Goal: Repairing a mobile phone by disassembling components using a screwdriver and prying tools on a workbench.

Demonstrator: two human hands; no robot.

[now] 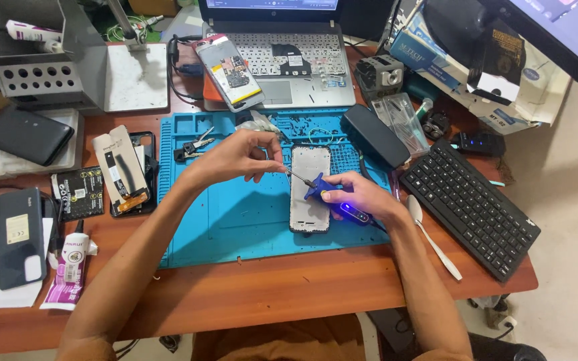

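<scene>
Wooden and reddish-brown, the tabletop (255,294) carries everything, and most of its middle is covered by a blue silicone repair mat (235,227). Behind the mat sits an open laptop (282,63), with a phone screen assembly (229,72) leaning face-down across the left part of its keyboard. A black keyboard (471,208) lies at an angle on the right, a white spoon (433,237) just beside its near edge. On the left are a grey metal stand with a row of holes (41,57), a black power bank (25,136), a dark phone (19,237) lying on white paper, and a glue tube (71,267) near the mat's left edge.

In the middle of the mat lies an opened smartphone frame (310,188), long side running away from the person, its pale inside facing up. The left hand (239,155) hovers above the mat just left of the frame's top, its fingers pinched closed on thin metal tweezers (298,176) whose tips reach over the frame's upper part. The right hand (362,197) rests at the frame's right edge, fingers wrapped closed around a small blue tool (322,190) that shines a violet light (344,207) at its rear. The tool's tip meets the tweezer tips over the frame.
</scene>
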